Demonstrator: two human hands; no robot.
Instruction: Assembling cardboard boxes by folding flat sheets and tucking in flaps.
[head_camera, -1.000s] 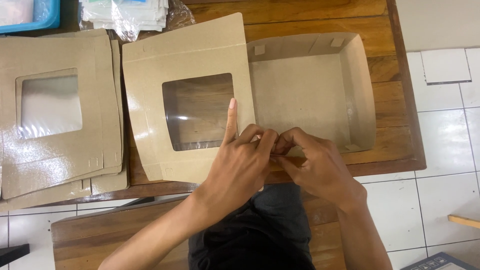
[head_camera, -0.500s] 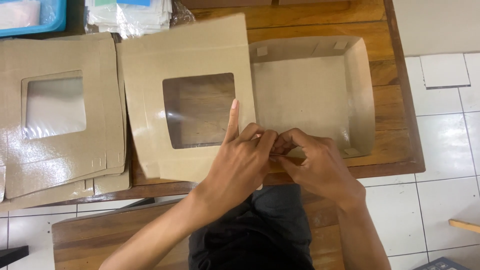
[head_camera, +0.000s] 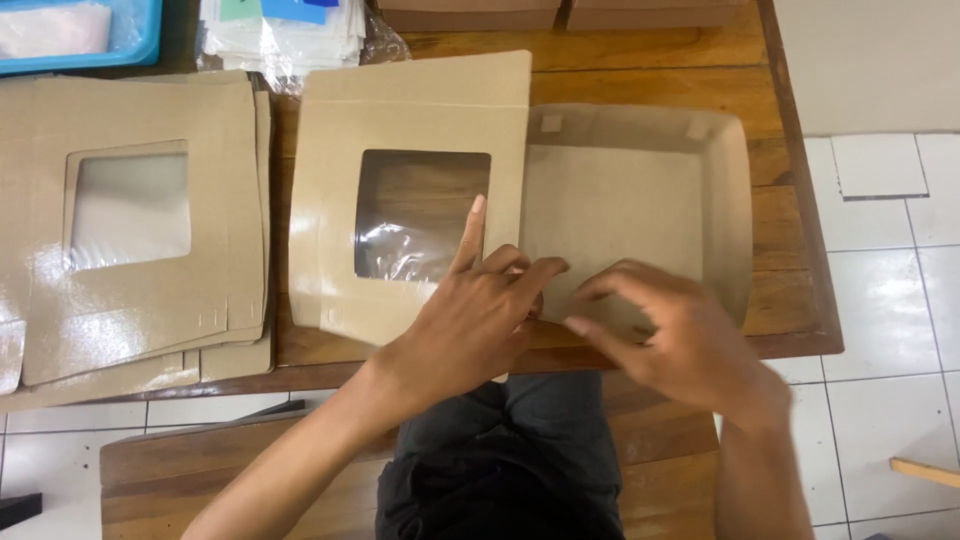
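A brown cardboard box (head_camera: 640, 190) lies open on the wooden table (head_camera: 780, 200), its tray part to the right and its lid with a clear plastic window (head_camera: 420, 215) folded out to the left. My left hand (head_camera: 480, 320) rests on the lid's near edge, index finger stretched over the window, the other fingers pinching the near box wall. My right hand (head_camera: 670, 330) hovers by the tray's near wall with curled fingers, touching or just off the cardboard. The near wall itself is mostly hidden by both hands.
A stack of flat window-box blanks (head_camera: 130, 230) lies at the left. A blue tray (head_camera: 90, 30) and a plastic-wrapped bundle (head_camera: 290, 35) sit at the back left. More brown boxes (head_camera: 560, 12) are at the back. White floor tiles (head_camera: 880, 300) lie to the right; a wooden bench (head_camera: 200, 470) is below.
My right hand has slid right and loosened away from my left hand. My left hand stays on the lid's near edge. The view has shifted slightly.
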